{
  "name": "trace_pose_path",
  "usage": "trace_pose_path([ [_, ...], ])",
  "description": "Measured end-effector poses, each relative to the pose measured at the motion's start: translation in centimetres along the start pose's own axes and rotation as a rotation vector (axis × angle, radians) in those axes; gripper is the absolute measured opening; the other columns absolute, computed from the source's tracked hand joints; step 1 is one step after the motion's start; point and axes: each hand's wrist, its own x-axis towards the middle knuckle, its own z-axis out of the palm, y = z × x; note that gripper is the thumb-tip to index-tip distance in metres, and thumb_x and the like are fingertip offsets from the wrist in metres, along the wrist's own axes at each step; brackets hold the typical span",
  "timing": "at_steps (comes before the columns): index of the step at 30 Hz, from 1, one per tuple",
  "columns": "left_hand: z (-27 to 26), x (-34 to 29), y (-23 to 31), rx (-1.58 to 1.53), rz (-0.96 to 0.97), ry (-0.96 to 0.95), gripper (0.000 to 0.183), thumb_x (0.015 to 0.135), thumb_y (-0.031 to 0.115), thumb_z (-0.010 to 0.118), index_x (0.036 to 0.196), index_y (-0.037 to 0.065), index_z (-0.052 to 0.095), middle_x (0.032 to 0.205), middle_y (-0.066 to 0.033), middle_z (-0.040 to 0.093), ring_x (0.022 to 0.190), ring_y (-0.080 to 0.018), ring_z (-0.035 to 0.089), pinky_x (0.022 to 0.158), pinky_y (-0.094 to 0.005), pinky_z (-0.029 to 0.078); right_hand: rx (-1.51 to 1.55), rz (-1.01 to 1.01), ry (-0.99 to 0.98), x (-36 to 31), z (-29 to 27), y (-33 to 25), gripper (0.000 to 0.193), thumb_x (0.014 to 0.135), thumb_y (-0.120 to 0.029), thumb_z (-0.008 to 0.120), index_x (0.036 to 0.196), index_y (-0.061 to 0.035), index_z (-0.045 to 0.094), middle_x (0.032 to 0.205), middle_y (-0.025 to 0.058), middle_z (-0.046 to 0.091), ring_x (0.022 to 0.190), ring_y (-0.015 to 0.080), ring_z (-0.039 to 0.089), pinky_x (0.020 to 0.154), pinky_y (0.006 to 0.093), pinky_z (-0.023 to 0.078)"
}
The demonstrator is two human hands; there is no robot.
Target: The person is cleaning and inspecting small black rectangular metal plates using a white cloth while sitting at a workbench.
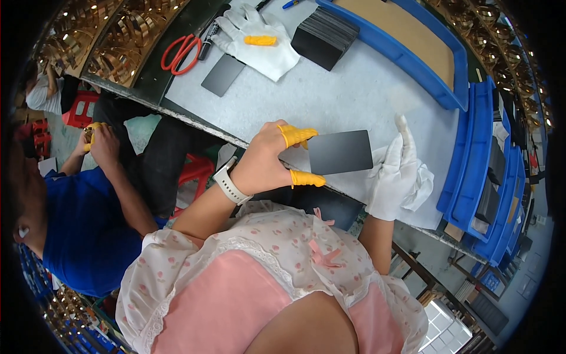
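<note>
Yellow finger covers sit on the thumb and fingers of my left hand (268, 156), which grips a dark grey rectangular plate (342, 152) by its left end. The plate is held above the table's near edge. Just right of it is my right hand (394, 177) in a white glove, with at least two fingers stretched upward. A crumpled white cloth (420, 187) lies against that glove; whether the hand holds it I cannot tell. Farther off, a similar plate (223, 75) lies flat, beside a spare white glove (277, 59) with a yellow finger cover (260, 41) on it.
A stack of dark plates (324, 38) stands at the back, next to a blue tray (407, 71). More blue bins (466, 159) line the right side. Red scissors (181, 54) and a black marker (207, 41) lie far left. A co-worker in blue (88, 230) sits close on my left.
</note>
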Motion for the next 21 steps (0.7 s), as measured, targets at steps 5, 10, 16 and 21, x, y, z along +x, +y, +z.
trace_pose_path([
  [5,0.2,0.0,-0.4,0.028,0.052,0.020,0.079,0.059,0.035,0.105,0.126,0.006,0.075,0.098,-0.0058,0.072,0.091,-0.0228,0.065,0.090,-0.0351,0.051,-0.044,-0.007,0.101,0.1,0.8,-0.3,0.044,0.118,-0.019,0.044,0.153,0.0049,0.050,0.057,-0.0045,0.052,0.049,0.0008,0.043,0.048,0.0193,0.031],
  [10,0.1,0.2,-0.2,0.001,0.023,-0.008,0.073,0.066,0.043,0.099,0.126,0.008,0.075,0.099,-0.0059,0.075,0.096,-0.0271,0.067,0.103,-0.0398,0.045,-0.023,0.072,0.000,-0.1,0.4,-0.9,0.062,0.108,-0.023,0.065,0.159,0.0034,0.043,0.074,0.0012,0.062,0.063,0.0062,0.056,0.059,0.0212,0.044],
  [16,1.4,-0.1,-0.3,0.169,0.132,-0.014,0.077,0.066,0.050,0.097,0.127,0.007,0.076,0.104,-0.0091,0.076,0.107,-0.0310,0.064,0.105,-0.0416,0.043,-0.808,-0.276,-0.327,-0.4,2.3,-0.9,0.116,0.078,-0.022,0.096,0.168,-0.0020,0.025,0.112,0.0126,0.065,0.096,0.0150,0.064,0.086,0.0292,0.055],
  [21,0.9,-0.1,-0.3,0.040,0.058,-0.020,0.077,0.064,0.048,0.099,0.126,0.007,0.076,0.102,-0.0074,0.077,0.107,-0.0302,0.064,0.103,-0.0407,0.044,-0.332,0.005,0.054,1.9,-0.7,1.0,0.066,0.105,0.001,0.061,0.165,-0.0020,0.034,0.102,0.0052,0.068,0.081,0.0058,0.060,0.072,0.0213,0.049],
])
